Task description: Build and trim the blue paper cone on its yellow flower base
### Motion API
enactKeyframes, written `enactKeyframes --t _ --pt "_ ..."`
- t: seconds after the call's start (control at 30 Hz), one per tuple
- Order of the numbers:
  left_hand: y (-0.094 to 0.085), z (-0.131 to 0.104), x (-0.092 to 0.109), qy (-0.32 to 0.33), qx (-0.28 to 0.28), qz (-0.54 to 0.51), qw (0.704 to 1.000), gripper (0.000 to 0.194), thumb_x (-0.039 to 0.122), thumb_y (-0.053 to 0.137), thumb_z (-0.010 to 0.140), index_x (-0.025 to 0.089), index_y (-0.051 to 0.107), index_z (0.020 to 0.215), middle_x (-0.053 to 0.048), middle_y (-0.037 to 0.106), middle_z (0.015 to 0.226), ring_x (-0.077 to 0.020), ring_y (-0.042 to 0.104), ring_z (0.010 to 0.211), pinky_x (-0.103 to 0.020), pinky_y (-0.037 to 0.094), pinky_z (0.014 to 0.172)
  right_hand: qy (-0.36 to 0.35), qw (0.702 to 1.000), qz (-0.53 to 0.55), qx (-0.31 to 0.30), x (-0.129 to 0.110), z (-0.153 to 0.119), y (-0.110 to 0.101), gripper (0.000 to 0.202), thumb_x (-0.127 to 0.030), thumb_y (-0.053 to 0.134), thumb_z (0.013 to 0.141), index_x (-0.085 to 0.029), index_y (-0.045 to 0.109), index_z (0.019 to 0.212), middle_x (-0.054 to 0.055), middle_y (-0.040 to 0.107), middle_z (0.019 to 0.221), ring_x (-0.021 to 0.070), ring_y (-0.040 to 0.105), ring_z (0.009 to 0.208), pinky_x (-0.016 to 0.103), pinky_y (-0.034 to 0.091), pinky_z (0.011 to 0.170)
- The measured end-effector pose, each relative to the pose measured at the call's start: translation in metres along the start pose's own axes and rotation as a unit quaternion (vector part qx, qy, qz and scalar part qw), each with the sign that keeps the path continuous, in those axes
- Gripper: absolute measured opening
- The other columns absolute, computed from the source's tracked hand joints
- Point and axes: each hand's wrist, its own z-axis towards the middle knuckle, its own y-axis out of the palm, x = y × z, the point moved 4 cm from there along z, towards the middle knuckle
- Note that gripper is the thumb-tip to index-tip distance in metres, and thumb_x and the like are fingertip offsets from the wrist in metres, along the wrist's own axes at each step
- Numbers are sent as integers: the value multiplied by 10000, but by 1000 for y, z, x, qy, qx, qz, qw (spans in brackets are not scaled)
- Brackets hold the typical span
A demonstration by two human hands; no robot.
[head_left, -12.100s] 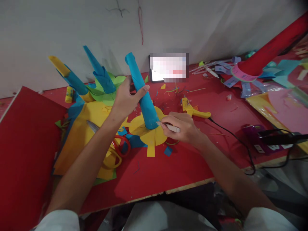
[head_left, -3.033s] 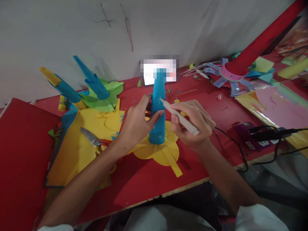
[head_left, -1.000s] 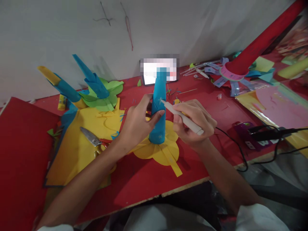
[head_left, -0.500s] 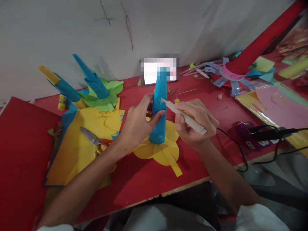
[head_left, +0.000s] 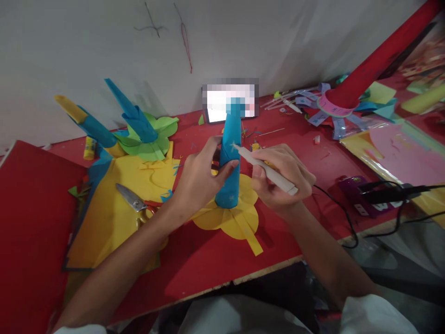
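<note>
A blue rolled paper tube (head_left: 230,188) stands upright on a yellow petal-shaped paper base (head_left: 239,227). My left hand (head_left: 205,178) is wrapped round its left side, the thumb across the front and the other fingers partly hidden behind. In my right hand (head_left: 283,174) is a white marker (head_left: 274,177), gripped like a pen. Its tip meets the tube at a pale star drawn just above my left thumb. Another small star shows low on the tube. Scissors (head_left: 134,199) lie on yellow paper (head_left: 100,208) beside my left forearm.
Two more blue paper tubes stand at the left, one on a green petal base (head_left: 163,134). A lit tablet (head_left: 215,113) leans on the wall. At the right are a purple box (head_left: 361,195) with black cables, plastic-wrapped paper (head_left: 403,153) and a long red cone (head_left: 378,65).
Almost nothing has moved. The marker tip has shifted very slightly at the star, while my left hand and the tube stay in place.
</note>
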Motion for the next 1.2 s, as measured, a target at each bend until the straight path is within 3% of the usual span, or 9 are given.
enactKeyframes --t 0.2,0.3,0.53,0.73,0.93,1.07,1.2 --pt "-1 0 0 -6 -6 -17 1000 325 399 694 953 238 577 1210 -51 773 1074 -200 750 931 -330 635 817 -6 1000 2 21 3 -4 -1 216 -234 612 978 -246 682 1182 29 763 836 215 744 685 360 613 610" --pt "-2 0 1 2 -10 -28 1000 323 413 676 967 237 572 1218 -57 771 1092 -209 755 961 -353 628 872 27 998 22 44 7 -8 0 284 -278 599 1015 -242 660 1290 49 792 947 214 761 745 374 632 653" --pt "-6 1 2 17 -20 -37 999 260 367 621 992 247 571 1216 -47 755 1097 -209 739 999 -353 611 904 159 987 30 -7 21 -17 13 330 -325 440 1101 -258 602 1380 97 747 1221 228 782 1026 392 667 836" --pt "-5 2 5 40 -35 1 999 306 356 606 1000 246 580 1285 -63 750 1191 -236 742 1076 -370 595 931 211 973 75 -55 29 -24 23 253 -364 591 1043 -249 652 1260 77 756 1196 217 773 1035 388 660 899" --pt "-6 -1 5 -1 -23 97 995 359 352 739 908 224 634 1227 -58 781 1044 -270 762 934 -393 611 820 230 966 110 -42 24 -25 25 212 -297 688 993 -251 658 1199 45 751 1151 183 761 983 347 650 880" --pt "-14 2 7 14 -25 47 998 289 365 699 933 224 641 1178 -57 774 1031 -249 759 947 -384 631 854 230 966 119 0 25 -23 22 209 -296 556 1062 -248 639 1248 54 727 1121 187 758 955 349 656 806" --pt "-27 9 7 28 -48 -59 997 355 459 666 964 225 614 1226 -83 753 1167 -241 742 1073 -374 632 956 241 958 150 29 29 -21 20 247 -333 491 1090 -258 627 1282 55 718 1020 185 751 855 315 633 666"
